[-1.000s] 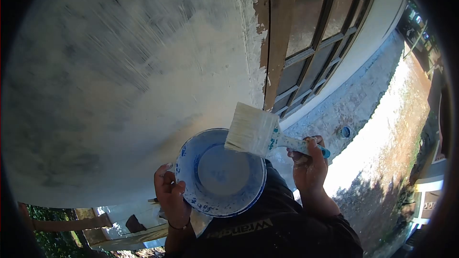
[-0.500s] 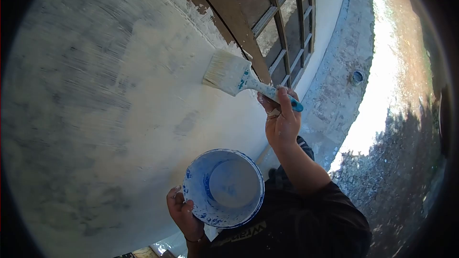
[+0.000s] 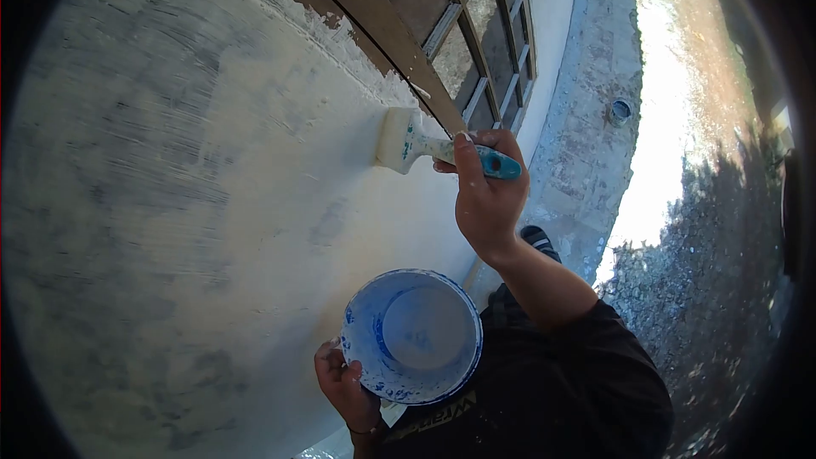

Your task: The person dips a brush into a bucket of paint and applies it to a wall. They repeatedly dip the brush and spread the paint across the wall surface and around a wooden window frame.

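My right hand (image 3: pixel 489 191) is closed around the handle of a wide paintbrush (image 3: pixel 416 146) with a teal handle end. The pale bristles meet the wall (image 3: pixel 280 178) just below the brown window frame. Low in the view, my left hand (image 3: pixel 348 387) grips the rim of a blue bucket (image 3: pixel 350 331), which is tilted so its inside shows. Whitish liquid lies in the bucket, and blue smears mark its walls. The wall carries streaky white paint over grey patches.
A brown frame (image 3: pixel 365 8) with glass panes runs along the upper edge of the wall. On the concrete strip (image 3: pixel 586 119) at the right stands a small container (image 3: pixel 620 111). Sunlit ground lies beyond it. My shoe (image 3: pixel 537 240) shows beneath my right forearm.
The brush has turned and its bristles are now pressed more closely to the wall. My right hand has shifted slightly left, while the bucket and my left hand have moved a little right.
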The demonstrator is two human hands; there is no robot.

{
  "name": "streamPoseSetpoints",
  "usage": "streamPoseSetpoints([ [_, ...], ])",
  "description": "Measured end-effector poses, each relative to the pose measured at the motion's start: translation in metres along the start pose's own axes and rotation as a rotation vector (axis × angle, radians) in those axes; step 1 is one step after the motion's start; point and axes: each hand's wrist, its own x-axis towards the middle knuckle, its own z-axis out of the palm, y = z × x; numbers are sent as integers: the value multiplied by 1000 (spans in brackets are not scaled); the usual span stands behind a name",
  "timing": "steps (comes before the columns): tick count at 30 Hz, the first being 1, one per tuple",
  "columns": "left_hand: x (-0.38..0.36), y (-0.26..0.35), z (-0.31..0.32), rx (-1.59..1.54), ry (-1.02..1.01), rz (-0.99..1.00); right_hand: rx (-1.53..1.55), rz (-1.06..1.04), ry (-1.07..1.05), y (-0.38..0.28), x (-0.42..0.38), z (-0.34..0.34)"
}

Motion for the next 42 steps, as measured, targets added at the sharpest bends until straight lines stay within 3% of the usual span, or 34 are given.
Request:
streamPoseSetpoints([
  [9,1,-4,-3,-15,-31,3,296,-104,-68,-70,42,46],
  [12,7,-9,-4,-43,-39,15,453,-170,-74,-49,40,40],
  [16,8,-8,-4,-33,-67,24,496,18,-10,-5,18,13],
  [18,8,-8,-5,-29,-70,28,437,133,72,19,6,-8],
  [24,8,-12,-5,-33,-62,50,127,184,83,27,-1,-43],
  [33,10,-15,2,-184,-14,54,-194,-101,-77,-51,52,62],
  [37,12,-18,-6,-159,-30,55,75,-55,-99,-94,65,88],
  [42,11,-10,3,-229,-45,52,413,-104,-69,-96,67,73],
])
